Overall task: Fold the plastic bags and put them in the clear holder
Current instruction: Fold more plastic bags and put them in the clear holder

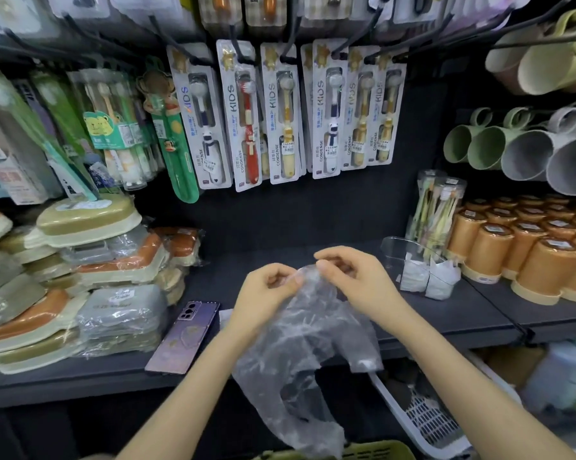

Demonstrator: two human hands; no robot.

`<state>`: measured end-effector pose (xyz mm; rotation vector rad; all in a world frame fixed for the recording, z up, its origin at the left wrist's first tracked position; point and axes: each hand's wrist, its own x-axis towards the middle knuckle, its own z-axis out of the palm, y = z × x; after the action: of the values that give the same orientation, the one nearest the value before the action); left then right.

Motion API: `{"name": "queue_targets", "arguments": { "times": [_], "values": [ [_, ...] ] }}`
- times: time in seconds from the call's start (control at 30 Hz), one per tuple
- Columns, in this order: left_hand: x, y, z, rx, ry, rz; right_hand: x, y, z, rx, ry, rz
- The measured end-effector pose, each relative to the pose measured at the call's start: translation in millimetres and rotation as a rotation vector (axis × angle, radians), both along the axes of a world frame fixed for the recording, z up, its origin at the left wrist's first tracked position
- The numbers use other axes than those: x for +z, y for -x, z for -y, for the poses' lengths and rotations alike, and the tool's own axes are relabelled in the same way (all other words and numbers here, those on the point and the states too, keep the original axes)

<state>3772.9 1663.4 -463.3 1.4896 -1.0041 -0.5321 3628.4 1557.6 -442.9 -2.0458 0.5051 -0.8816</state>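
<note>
A dark shop shelf (233,260) runs across the scene, with carded kids' toothbrushes (280,114) hanging on hooks along the back wall. Right in the middle is a thin clear plastic bag (313,336), up in the air in front of the shelf and held by its top edge. The left hand (266,293) has its fingers curled in, pinching that edge between thumb and fingertips. The right hand (349,277) is just beside it and a touch higher, its thumb and fingers also nipped on the same crumpled top. From both hands the bag drops loose and wrinkled between the forearms. It passes the shelf's front lip, and its lower end hangs near a green basket (373,451) at the bottom edge. Just to the right of the right hand, on the shelf, stands the clear holder (392,247), with white folded bags (412,277) sitting in it. Behind it is a clear tube of toothbrushes (436,210), and further right are rows of orange cups (529,247). Left of the left forearm a purple phone (184,336) lies flat on the shelf, camera side up. Beyond it are stacks of wrapped soap boxes (91,220). Below the shelf on the right sits a white slotted basket (422,423).
</note>
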Motion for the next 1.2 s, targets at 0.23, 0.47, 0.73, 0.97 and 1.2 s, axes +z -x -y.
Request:
{"name": "queue_targets", "arguments": {
  "times": [0.23,0.47,0.73,0.97,1.2],
  "values": [
    [-1,-21,1,0.165,0.116,-0.327,-46,33,-7,0.013,-0.080,0.113],
    [-5,-44,-14,0.193,0.152,-0.545,-63,9,5,-0.059,-0.022,-0.093],
    [-6,-66,-34,0.135,0.246,-0.767,-53,21,13,0.080,0.008,-0.180],
    [-2,-81,-43,0.181,0.344,-0.862,-40,42,25,0.111,0.034,-0.190],
    [-5,-87,-41,0.216,0.296,-0.774,-39,54,41,-0.081,0.068,-0.377]
  ]
}}
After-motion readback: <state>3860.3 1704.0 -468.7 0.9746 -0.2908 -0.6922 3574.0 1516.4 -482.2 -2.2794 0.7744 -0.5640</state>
